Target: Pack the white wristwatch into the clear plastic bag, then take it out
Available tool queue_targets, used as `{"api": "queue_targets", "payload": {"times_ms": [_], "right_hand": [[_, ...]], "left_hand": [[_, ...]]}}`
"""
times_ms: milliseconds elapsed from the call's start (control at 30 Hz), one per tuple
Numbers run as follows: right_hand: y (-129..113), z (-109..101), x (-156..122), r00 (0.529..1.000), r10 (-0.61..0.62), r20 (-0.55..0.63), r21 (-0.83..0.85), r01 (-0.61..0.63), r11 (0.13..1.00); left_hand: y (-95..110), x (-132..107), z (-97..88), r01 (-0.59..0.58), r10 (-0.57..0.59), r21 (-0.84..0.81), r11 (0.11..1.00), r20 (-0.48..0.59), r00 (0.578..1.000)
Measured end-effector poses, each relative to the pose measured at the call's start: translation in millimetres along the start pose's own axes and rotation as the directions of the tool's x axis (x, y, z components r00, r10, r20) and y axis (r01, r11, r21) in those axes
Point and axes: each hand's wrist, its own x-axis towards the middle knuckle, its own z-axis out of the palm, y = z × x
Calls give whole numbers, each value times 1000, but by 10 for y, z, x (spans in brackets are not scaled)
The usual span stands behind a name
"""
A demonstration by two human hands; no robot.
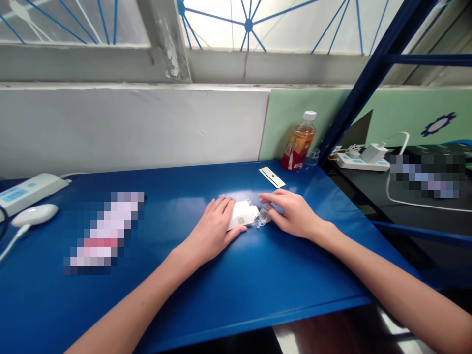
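A small white carton lies flat on the blue table, one end flap open toward the right. My left hand lies over the carton's left part and presses it down. My right hand rests just right of the carton, fingers pointing left, its fingertips at a small clear plastic piece by the open flap. Whether the fingers pinch that piece is unclear.
A white strip with a dark dot lies behind the hands. A bottle of amber drink stands at the back right. A white mouse and a power strip sit far left. Another power strip with a charger rests on the dark table to the right.
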Motion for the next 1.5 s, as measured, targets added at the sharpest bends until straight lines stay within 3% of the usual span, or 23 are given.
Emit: {"api": "queue_targets", "payload": {"times_ms": [200,467,633,800,900,1000,1067,1167,1300,1500], "right_hand": [[4,-40,-7,997,-71,38,103,67,992],[-110,85,-88,992,-11,124,426,-43,904],[-95,139,-98,994,-29,103,336,-8,942],[-67,42,-54,998,-61,29,231,53,971],[1,-11,-33,996,16,-83,129,-5,992],[63,-5,-30,993,81,-87,68,-75,995],[71,13,-32,991,118,-56,92,-113,989],[33,27,-34,989,149,-8,254,-142,957],[-39,42,-36,999,43,12,376,-44,925],[-54,82,-60,986,-149,77,274,123,954]], "left_hand": [[5,-8,14,44,-44,16,999,46,998],[-9,-13,32,-10,9,-31,999,-12,1000],[-16,-12,32,-16,16,10,1000,43,999],[2,-14,2,9,-12,17,1000,150,989],[12,-15,3,28,-32,27,999,161,986],[21,-13,12,31,-38,44,999,161,986],[26,-11,12,34,-41,49,998,159,986],[28,-11,4,37,-47,61,997,170,984],[19,-16,-1,8,-20,71,997,173,985],[17,-13,12,5,-17,75,997,166,986]]}}
